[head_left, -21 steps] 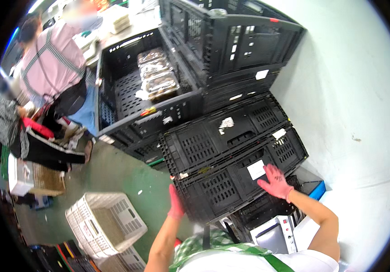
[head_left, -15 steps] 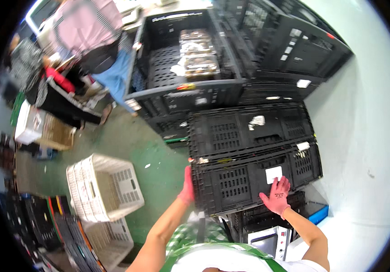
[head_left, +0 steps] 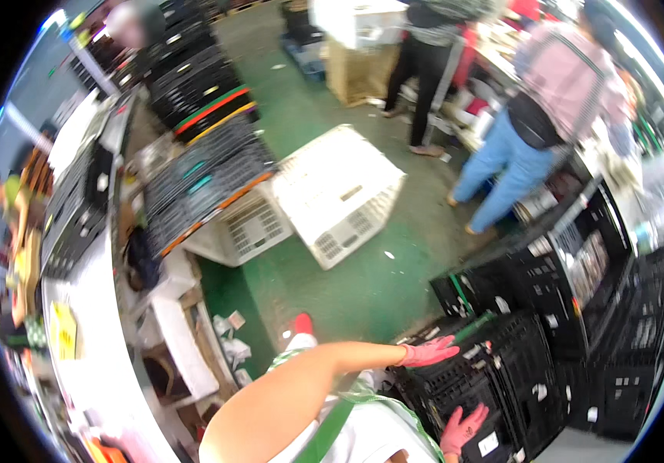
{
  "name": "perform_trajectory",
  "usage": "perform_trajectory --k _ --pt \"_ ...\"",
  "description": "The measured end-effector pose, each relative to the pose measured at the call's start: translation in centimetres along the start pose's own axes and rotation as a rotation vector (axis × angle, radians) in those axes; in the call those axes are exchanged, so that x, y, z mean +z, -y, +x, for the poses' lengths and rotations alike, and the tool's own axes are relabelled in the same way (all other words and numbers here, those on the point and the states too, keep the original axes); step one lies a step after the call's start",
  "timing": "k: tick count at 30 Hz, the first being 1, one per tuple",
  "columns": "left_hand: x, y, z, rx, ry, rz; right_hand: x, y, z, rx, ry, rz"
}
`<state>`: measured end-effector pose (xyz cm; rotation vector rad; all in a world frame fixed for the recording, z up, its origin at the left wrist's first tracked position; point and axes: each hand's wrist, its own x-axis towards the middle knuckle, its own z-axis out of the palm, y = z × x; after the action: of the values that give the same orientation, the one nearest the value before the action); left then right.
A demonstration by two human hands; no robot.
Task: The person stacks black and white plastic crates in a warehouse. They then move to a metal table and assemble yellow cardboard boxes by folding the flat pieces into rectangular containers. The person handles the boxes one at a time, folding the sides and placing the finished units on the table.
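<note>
At the lower right stand black slatted plastic crates (head_left: pixel 529 370), which look folded flat and stacked. My left hand (head_left: pixel 428 352), in a pink glove, reaches across to the left edge of these crates with its fingers stretched out. On the near crate face, beside a white label (head_left: pixel 488 444), lies my right hand (head_left: pixel 462 432), also pink-gloved, its fingers spread. Neither hand is closed around anything. A second black crate (head_left: pixel 556 270) with clear-wrapped packs (head_left: pixel 588 266) in it stands beyond the stack.
Two white crates, one upturned (head_left: pixel 340 174) and one lower (head_left: pixel 247 228), stand on the green floor beside folded dark crates (head_left: pixel 201 185). A long white counter (head_left: pixel 89 324) runs along the left. A person in pink (head_left: pixel 560 77) and another in dark trousers (head_left: pixel 428 73) stand farther off.
My view has swung left, so the black crates now sit at the lower right. Both hands stay at the crates; the left now lies over their edge instead of along their side.
</note>
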<state>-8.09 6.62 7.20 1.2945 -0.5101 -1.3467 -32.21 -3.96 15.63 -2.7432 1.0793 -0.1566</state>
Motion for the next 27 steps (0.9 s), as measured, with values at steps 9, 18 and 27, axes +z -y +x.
perform_trajectory --k 9,18,27 --pt "-20.4 13.0 -31.3 0.075 -1.04 -0.369 13.3 -0.3 8.2 0.36 0.111 -0.74" --pt "-18.7 16.0 -49.2 0.164 -1.533 -1.133 21.7 20.1 18.3 -0.221 0.191 -0.375" --pt "-25.3 14.3 -53.3 0.452 -1.73 -1.123 25.8 63.6 12.9 -0.583 0.996 0.616"
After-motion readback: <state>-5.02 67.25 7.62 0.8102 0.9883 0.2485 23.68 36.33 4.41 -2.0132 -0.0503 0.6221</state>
